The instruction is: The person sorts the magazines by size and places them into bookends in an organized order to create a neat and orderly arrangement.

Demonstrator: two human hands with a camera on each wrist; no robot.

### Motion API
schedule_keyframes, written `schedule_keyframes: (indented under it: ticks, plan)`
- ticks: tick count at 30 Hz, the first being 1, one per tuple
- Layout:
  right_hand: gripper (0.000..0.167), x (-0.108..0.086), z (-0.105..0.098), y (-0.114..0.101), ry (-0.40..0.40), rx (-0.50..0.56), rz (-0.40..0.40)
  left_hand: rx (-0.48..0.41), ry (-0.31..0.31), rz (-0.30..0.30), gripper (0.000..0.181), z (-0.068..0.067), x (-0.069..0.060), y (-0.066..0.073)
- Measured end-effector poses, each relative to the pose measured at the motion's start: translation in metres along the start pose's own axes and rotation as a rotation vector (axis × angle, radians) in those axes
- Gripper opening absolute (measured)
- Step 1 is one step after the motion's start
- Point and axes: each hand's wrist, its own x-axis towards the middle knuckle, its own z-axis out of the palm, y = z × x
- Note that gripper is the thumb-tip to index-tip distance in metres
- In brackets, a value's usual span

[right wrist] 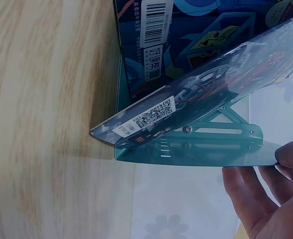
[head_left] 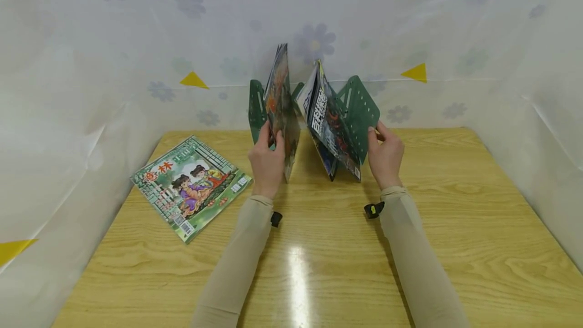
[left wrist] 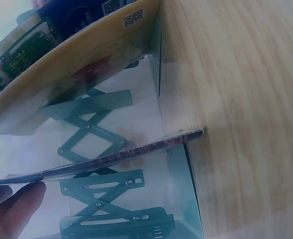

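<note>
Table point(head_left: 337, 267) beneath both pinching hands point(head_left: 267, 167) point(head_left: 387, 158)

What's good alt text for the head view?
Left hand pinches a magazine on edge at a green rack; right hand grips the rack's right end panel. Leaning magazines stand between the hands, and a flat magazine lies on the wood-grain table at left.

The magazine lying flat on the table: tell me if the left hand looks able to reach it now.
Probably yes, once freed: the left hand pinches a standing magazine, but nothing lies on the flat magazine or visibly blocks the way across.
</note>
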Motion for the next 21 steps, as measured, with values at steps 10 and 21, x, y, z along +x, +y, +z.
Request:
schedule_keyframes:
  ticks: [10,21]
  plan:
    - [0.034,-0.0009,-0.0012,-0.0024,-0.006,0.008,0.005,-0.024,0.000,-0.044,0.039,-0.0003,0.0011,-0.0011]
    - [0.034,-0.0014,-0.0019,-0.0039,-0.011,-0.004,0.012,-0.049,0.015,-0.067,0.035,-0.0014,0.0013,-0.0040]
